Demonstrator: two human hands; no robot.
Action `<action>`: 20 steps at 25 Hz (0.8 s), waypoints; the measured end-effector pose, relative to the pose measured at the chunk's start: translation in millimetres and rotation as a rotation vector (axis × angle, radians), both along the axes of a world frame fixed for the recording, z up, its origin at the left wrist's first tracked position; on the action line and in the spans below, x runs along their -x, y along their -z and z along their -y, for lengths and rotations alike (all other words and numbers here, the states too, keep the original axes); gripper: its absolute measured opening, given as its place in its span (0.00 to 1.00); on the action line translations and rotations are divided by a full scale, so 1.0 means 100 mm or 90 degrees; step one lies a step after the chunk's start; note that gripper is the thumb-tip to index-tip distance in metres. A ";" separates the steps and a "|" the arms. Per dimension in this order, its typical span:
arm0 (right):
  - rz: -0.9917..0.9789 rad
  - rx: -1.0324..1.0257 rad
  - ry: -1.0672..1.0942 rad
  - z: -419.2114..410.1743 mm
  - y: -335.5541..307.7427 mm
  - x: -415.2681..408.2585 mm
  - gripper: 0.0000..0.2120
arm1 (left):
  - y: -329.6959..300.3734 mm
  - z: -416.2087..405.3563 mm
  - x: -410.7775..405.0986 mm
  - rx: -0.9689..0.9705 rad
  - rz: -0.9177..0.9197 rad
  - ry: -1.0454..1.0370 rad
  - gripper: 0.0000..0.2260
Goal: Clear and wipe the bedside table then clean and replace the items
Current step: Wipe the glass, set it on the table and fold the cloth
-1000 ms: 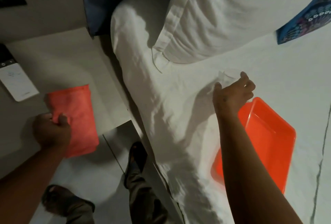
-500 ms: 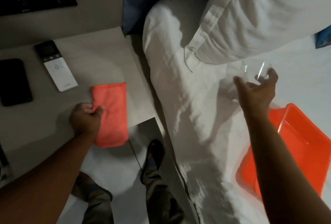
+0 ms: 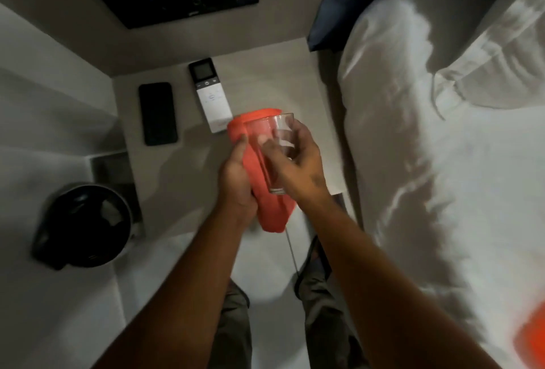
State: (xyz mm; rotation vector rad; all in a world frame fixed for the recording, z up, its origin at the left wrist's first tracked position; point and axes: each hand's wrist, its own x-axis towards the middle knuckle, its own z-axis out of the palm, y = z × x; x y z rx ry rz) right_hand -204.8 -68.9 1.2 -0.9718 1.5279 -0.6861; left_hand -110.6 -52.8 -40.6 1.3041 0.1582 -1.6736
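Bringing the glass (image 3: 278, 150) from the bed (image 3: 442, 191) to the cloth (image 3: 265, 191): the right hand (image 3: 298, 168), half a second ago over the bedding, now grips the glass above the tabletop (image 3: 295, 97); the left hand (image 3: 236, 180) has lifted the cloth against it. Phone (image 3: 158, 113) and remote (image 3: 211, 94) already lie replaced, so the glass-cleaning step probably begins.

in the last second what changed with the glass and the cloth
The right hand lifted the clear glass off the bed and carried it left, over the bedside table. The left hand raised the orange cloth off the table to meet the glass. The remote and phone lie on the table as before.
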 end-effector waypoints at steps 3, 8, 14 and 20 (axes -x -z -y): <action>-0.039 0.052 -0.099 0.00 0.00 -0.21 0.29 | -0.16 -0.04 -0.01 -0.004 0.090 -0.056 0.21; -0.025 0.018 0.043 0.13 0.01 -0.31 0.33 | -0.32 0.00 -0.02 -0.005 0.098 -0.093 0.16; -0.007 0.009 0.062 0.31 -0.03 -0.23 0.30 | -0.40 0.13 0.02 0.007 0.181 -0.074 0.15; 0.018 -0.064 0.048 0.20 0.14 -0.04 0.39 | -0.51 0.18 0.04 0.084 0.251 -0.007 0.12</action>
